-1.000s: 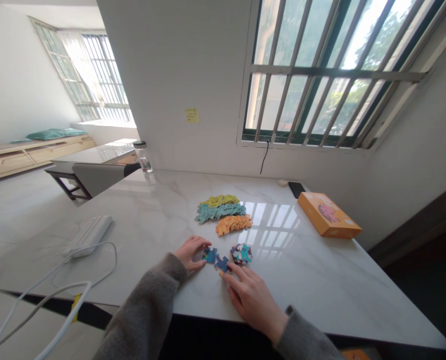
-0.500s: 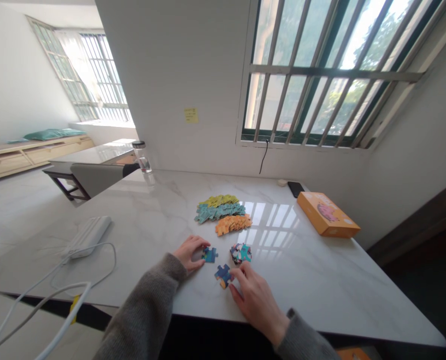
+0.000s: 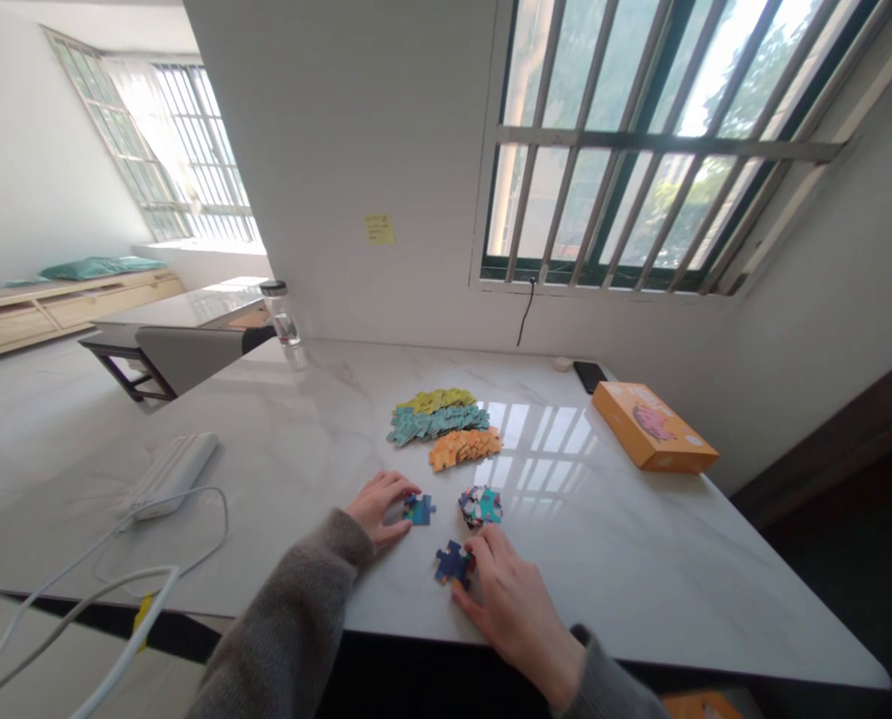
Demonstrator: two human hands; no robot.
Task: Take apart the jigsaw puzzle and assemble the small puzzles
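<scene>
A white marble tabletop is seen in the head view. Near its front edge, a blue jigsaw piece is touched by the curled fingers of the right hand; whether it is gripped cannot be told. A second piece lies just beside the relaxed, released left hand. A mixed heap of pieces is placed nearby, with yellow, teal and orange piles beyond it.

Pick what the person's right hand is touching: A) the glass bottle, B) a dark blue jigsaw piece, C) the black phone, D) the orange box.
B: the fingers of the right hand rest against the dark blue jigsaw piece lying on the white marble table.
</scene>
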